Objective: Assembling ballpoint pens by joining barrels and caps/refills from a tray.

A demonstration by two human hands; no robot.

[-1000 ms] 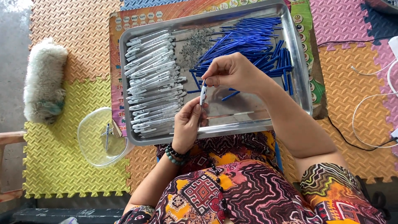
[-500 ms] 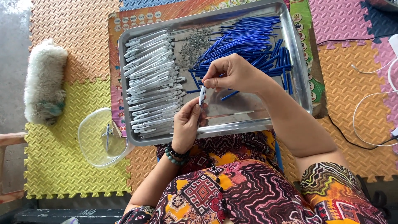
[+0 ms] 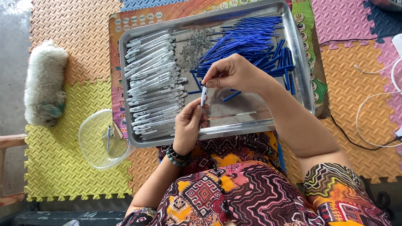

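My left hand (image 3: 189, 124) grips the lower end of a white pen barrel (image 3: 203, 96) held upright over a metal tray (image 3: 302, 75). My right hand (image 3: 236, 75) pinches the barrel's top end with thumb and forefinger. A row of white pen barrels (image 3: 153, 79) fills the tray's left part. A heap of blue refills (image 3: 251, 46) lies in its right part. Small metal springs (image 3: 194, 44) sit in a pile between them.
A clear plastic bowl (image 3: 90, 142) with one finished pen lies left of the tray on coloured foam mats. A furry white cushion (image 3: 44, 83) rests at far left. White cables (image 3: 377, 104) run along the right. My patterned lap is below.
Both hands stay over the tray's middle with the barrel between them; only small finger movement at the barrel's top end.
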